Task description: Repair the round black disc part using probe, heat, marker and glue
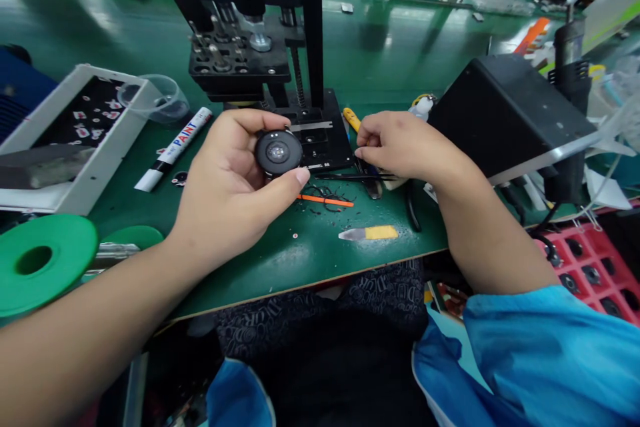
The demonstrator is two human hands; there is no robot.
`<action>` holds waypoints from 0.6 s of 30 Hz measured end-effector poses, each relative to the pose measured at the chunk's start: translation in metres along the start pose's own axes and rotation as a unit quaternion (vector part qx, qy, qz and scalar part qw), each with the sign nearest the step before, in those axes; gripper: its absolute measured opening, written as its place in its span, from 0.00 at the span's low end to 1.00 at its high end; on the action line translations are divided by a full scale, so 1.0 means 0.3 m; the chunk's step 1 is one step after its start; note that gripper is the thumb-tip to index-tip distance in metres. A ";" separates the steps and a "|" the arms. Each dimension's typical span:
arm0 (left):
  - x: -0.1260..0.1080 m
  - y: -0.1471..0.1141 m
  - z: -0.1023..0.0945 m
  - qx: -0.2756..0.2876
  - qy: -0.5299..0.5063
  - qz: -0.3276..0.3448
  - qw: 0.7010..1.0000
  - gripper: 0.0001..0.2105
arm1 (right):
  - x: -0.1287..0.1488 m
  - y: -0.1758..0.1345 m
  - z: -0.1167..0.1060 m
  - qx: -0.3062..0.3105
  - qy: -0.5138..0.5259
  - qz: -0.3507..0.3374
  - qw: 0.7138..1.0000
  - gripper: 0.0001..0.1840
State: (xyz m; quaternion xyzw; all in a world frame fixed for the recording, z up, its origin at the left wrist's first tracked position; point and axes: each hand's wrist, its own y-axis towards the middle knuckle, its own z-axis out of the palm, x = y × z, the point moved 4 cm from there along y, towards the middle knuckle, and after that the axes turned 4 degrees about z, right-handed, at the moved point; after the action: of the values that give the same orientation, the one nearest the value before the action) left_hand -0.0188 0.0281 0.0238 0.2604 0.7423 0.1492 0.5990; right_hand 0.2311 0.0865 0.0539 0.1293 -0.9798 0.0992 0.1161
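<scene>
Smooth green matting covers the bench, its glossy surface catching pale reflections and its near edge running bare wood-coloured. Nearest that edge lies a flat tool with a silver blade and a yellow taped handle, and beyond it a thin orange stick among curled black shavings.

Above these, the left hand has its fingers closed around a round black disc-shaped part, matte at the rim with a small shiny centre; the part is held just in front of the press base. The right hand rests on the bench with its fingers curled shut at the tip of slim black tweezers; whether they actually pinch anything, I cannot tell.

To the left sit a flat green plastic spool, a white paint marker with red lettering, and a white-framed tray with a dark speckled inside. Behind the hands stands a black metal press with threaded posts and a drilled plate. A boxy black unit sits to the right, with a red crate lower down.
</scene>
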 end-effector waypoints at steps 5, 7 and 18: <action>0.003 -0.001 -0.005 0.004 0.003 0.039 0.999 0.28 | 0.006 0.008 0.008 0.001 0.004 -0.020 1.000 0.05; 0.010 -0.001 -0.007 0.010 0.010 0.047 0.999 0.28 | 0.013 -0.003 -0.007 -0.015 0.022 -0.017 1.000 0.06; -0.036 -0.004 0.035 0.006 -0.020 -0.092 0.996 0.27 | 0.098 -0.158 0.003 0.286 0.017 -0.206 0.936 0.06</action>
State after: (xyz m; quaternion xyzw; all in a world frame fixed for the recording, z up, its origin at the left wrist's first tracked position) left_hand -0.0072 0.0200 0.0295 0.1972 0.7520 0.0838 0.6234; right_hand 0.2164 0.0345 0.0683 0.3542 -0.8597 0.3515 0.1091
